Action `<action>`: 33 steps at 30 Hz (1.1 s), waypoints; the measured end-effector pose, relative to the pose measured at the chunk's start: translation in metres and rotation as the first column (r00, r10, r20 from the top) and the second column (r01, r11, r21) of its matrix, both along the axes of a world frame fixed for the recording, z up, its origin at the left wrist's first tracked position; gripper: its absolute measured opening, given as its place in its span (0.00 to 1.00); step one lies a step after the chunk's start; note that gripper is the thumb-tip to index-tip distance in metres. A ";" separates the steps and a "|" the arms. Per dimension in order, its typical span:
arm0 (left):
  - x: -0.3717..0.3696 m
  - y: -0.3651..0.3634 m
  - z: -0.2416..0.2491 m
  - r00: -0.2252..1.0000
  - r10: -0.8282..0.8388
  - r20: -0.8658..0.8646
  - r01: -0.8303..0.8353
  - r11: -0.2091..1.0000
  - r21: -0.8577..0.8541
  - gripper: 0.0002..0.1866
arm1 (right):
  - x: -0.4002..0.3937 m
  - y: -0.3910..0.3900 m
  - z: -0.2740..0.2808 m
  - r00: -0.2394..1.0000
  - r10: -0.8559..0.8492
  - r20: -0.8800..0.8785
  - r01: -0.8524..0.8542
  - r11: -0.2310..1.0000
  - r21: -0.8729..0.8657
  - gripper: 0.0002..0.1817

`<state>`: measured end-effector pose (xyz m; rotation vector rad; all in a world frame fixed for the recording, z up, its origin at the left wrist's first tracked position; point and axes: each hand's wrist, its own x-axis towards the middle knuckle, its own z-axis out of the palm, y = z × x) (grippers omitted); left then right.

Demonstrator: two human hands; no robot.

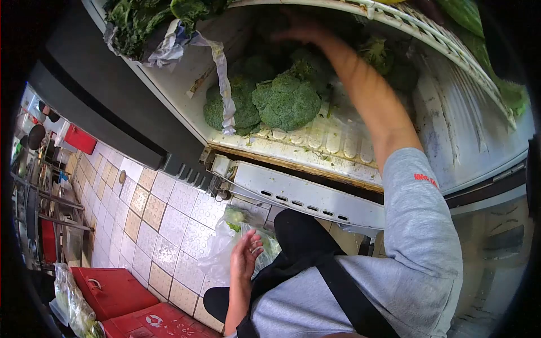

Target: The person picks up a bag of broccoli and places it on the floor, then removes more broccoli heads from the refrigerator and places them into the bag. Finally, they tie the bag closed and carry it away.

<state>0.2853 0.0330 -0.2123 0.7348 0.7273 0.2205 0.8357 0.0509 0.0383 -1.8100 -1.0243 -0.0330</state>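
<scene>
My right arm reaches deep into the bottom of a white refrigerator (pixel 344 147). My right hand (pixel 298 29) is in shadow at the back, near dark green heads, and its fingers are hard to make out. Large broccoli heads lie on the ridged floor: one broccoli (pixel 286 101) at the front, another broccoli (pixel 234 107) left of it. More broccoli (pixel 376 55) lies to the right of my forearm. Down by my knees, my left hand (pixel 246 253) is held up with loosely bent fingers and nothing in it. Beside it a clear plastic bag (pixel 217 250) with green vegetables rests on the floor.
A wire rack (pixel 434 36) curves above the broccoli. Leafy greens (pixel 135 28) in torn wrapping hang over the upper left, with a strip (pixel 222 84) dangling down. Red boxes (pixel 112 290) stand at lower left on the tiled floor (pixel 169 248). Metal shelving (pixel 59 208) is behind.
</scene>
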 end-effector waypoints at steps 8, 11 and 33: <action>-0.034 -0.001 -0.030 0.974 0.151 -0.168 -0.163 0.985 -0.057 0.18 | -0.023 0.059 -0.016 0.769 -0.313 0.557 0.414 0.908 -0.061 0.23; -0.030 0.004 -0.043 0.966 0.118 -0.229 -0.108 0.992 0.058 0.18 | -0.025 0.047 -0.009 0.753 -0.242 0.612 0.376 0.922 -0.099 0.22; -0.076 0.005 -0.086 0.893 0.128 -0.432 -0.089 0.990 0.109 0.19 | -0.012 -0.171 -0.015 0.595 -0.527 0.607 0.693 0.718 -0.056 0.36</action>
